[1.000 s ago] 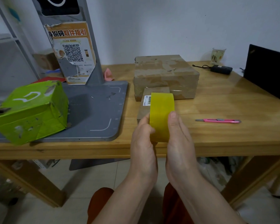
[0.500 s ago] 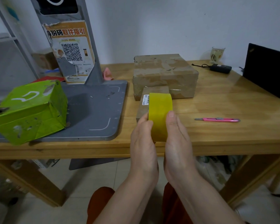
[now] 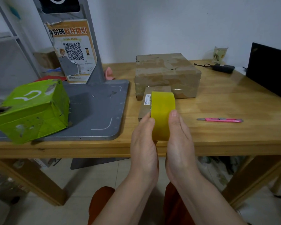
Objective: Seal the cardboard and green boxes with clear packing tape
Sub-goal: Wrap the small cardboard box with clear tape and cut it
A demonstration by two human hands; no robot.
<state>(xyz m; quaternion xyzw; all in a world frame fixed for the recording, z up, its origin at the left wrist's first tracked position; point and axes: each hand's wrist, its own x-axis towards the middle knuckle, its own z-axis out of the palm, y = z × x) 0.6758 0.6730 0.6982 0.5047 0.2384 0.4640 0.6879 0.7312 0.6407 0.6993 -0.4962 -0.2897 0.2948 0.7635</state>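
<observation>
Fingers of both hands clasp the tape roll (image 3: 162, 114) from either side, left hand (image 3: 144, 143) on its left face, right hand (image 3: 179, 143) on its right, thumbs on the yellowish band, the roll edge-on above the near edge of the wooden table (image 3: 225, 111). At nine o'clock from the roll, a grey platform (image 3: 97, 114) carries the green box (image 3: 31, 109), dented and scuffed. At twelve o'clock sits the large cardboard box (image 3: 166, 73); touching its near side lies a small cardboard box (image 3: 146, 104), partly hidden behind the roll. At three o'clock lies a pink utility knife (image 3: 220, 120).
</observation>
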